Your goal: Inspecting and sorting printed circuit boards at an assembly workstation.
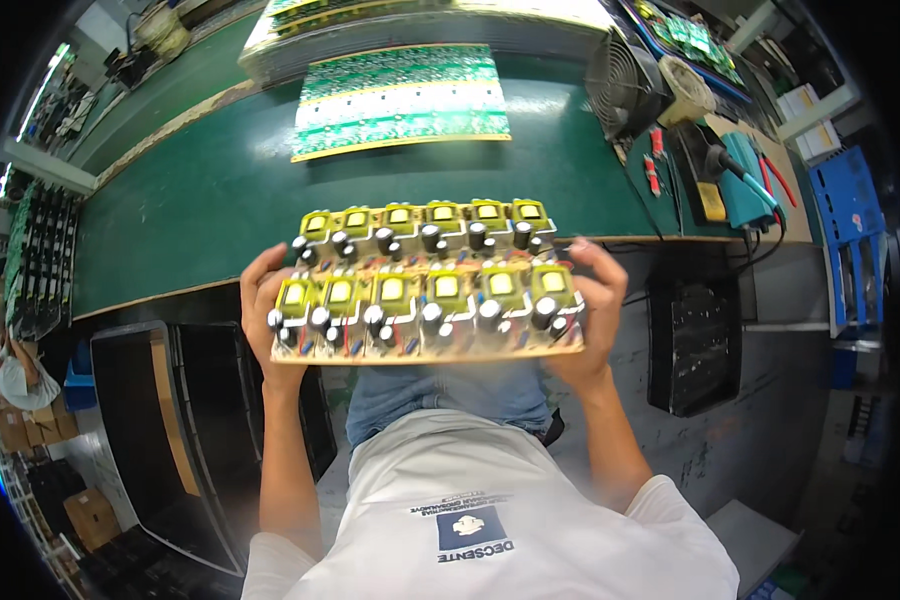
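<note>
Between my two hands is a circuit board panel [440, 353], held level in front of my body by its left and right ends. Two rows of yellow transformers and black capacitors stand up from it, with short wires among them. My left hand [262, 300] is closed on the panel's left end, and my right hand [600, 305] grips the right end. Some fingers are hidden beneath the panel. Farther off, a green bare-looking circuit board sheet [400, 105] lies flat on the green workbench [200, 190].
A fan [618, 85] stands at the back right. Near it are a soldering iron [740, 175], a teal soldering station [748, 195] and red-handled tools [654, 160]. Black crates [130, 430] sit at lower left; another black tray [695, 340] is below the bench's right edge.
</note>
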Demonstrator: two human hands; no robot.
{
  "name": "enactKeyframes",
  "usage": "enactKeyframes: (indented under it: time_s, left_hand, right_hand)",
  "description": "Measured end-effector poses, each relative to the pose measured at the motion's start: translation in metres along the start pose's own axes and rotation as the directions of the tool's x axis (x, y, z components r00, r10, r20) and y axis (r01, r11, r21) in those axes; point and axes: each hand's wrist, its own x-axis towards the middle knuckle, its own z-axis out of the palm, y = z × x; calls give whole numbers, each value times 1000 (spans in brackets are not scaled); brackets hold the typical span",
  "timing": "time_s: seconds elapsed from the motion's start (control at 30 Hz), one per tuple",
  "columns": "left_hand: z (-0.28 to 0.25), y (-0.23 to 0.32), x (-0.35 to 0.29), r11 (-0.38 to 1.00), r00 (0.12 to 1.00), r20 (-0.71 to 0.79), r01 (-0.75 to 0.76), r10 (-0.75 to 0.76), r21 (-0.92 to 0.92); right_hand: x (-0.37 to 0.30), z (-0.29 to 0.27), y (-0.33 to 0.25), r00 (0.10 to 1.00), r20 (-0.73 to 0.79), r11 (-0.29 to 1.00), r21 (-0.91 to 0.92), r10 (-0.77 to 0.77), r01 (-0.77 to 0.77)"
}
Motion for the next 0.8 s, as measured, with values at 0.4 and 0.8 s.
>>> enactKeyframes:
  time_s: [0.4, 0.8]
  left_hand:
    - [-12, 21, 67, 650, 905, 109, 376, -412, -660]
    - [-112, -46, 58, 633, 520, -446, 263, -729, -728]
  right_hand:
    - [123, 40, -10, 829, 74, 793, 257, 554, -553]
    - [151, 70, -32, 890, 196, 677, 588, 411, -442]
